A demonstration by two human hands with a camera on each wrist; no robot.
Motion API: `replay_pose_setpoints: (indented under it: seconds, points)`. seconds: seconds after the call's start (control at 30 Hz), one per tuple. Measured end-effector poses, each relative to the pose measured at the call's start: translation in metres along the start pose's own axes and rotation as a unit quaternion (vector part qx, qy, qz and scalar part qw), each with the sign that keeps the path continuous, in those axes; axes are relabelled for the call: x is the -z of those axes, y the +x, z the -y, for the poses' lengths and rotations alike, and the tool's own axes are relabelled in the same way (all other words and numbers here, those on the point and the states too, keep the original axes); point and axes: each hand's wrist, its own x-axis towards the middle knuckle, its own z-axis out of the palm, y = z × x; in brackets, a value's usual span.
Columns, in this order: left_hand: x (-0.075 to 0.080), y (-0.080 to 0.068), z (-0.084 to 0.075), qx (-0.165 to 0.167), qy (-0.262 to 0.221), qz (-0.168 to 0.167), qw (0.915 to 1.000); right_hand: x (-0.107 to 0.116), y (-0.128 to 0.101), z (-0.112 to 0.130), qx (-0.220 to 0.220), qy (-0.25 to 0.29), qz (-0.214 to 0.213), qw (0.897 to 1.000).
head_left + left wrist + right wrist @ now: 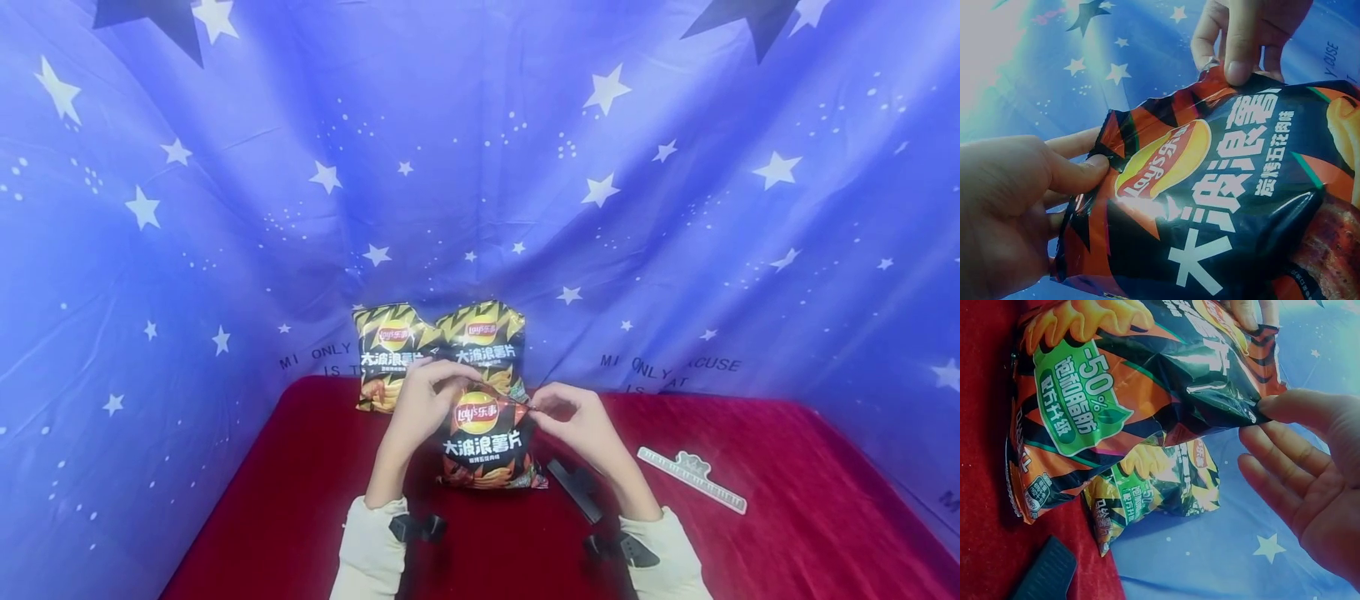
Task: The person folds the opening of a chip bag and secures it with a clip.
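A black and orange bag of potato chips (483, 446) stands upright at the middle of the red table, its front turned toward me. My left hand (426, 404) pinches its top edge on the left, the thumb (1079, 173) lying on the front. At the other top corner my right hand (581, 421) pinches the foil between thumb and fingers. In the right wrist view, the right hand's other fingers (1285, 465) are spread behind the bag. The crimped top runs between both hands. A black clip (576, 490) lies beside the bag, near the right wrist.
Two yellow and black chip bags (390, 333) stand behind, against the blue star-printed cloth (480, 167). To the right, a clear toothed clip (692, 479) lies on the red tablecloth (795, 467). Dark wrist cameras (416, 527) sit on both forearms.
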Motion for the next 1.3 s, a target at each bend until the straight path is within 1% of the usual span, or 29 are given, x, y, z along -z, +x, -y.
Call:
replay_pose_setpoints:
  seconds: [0.1,0.27,0.37,0.6,0.8,0.87,0.93,1.07,1.13,1.3]
  points:
    - [0.001,0.0,0.001,-0.011,0.0,0.011,0.9999,0.002,0.0,-0.003,-0.007,0.013,0.018,1.0]
    - [0.001,-0.001,0.0,0.0,0.009,0.023,0.9997,0.006,-0.001,-0.006,-0.004,0.039,0.047,0.998]
    - [0.001,-0.002,-0.001,0.008,0.011,0.028,0.9995,0.008,0.0,-0.009,0.003,0.045,0.061,0.997]
    - [0.002,-0.002,-0.003,0.015,0.002,0.039,0.9991,0.013,0.001,-0.011,0.023,0.041,0.085,0.995]
    - [0.0,-0.002,-0.005,0.032,0.009,0.041,0.9986,0.015,0.0,-0.011,0.02,0.03,0.103,0.994]
    - [0.0,-0.002,-0.007,0.035,0.013,0.039,0.9985,0.015,0.0,-0.011,0.016,0.022,0.102,0.994]
    - [-0.001,-0.002,-0.008,0.038,0.014,0.038,0.9984,0.013,0.001,-0.009,0.004,0.015,0.094,0.995]
    - [-0.001,-0.002,-0.012,0.047,0.014,0.041,0.9979,0.009,0.001,-0.002,-0.032,0.017,0.072,0.997]
    - [-0.001,-0.002,-0.012,0.05,0.019,0.042,0.9977,0.007,0.002,0.0,-0.041,0.016,0.063,0.997]
    - [-0.001,-0.002,-0.01,0.033,0.033,0.033,0.9983,0.004,0.002,0.001,-0.057,0.007,0.051,0.997]
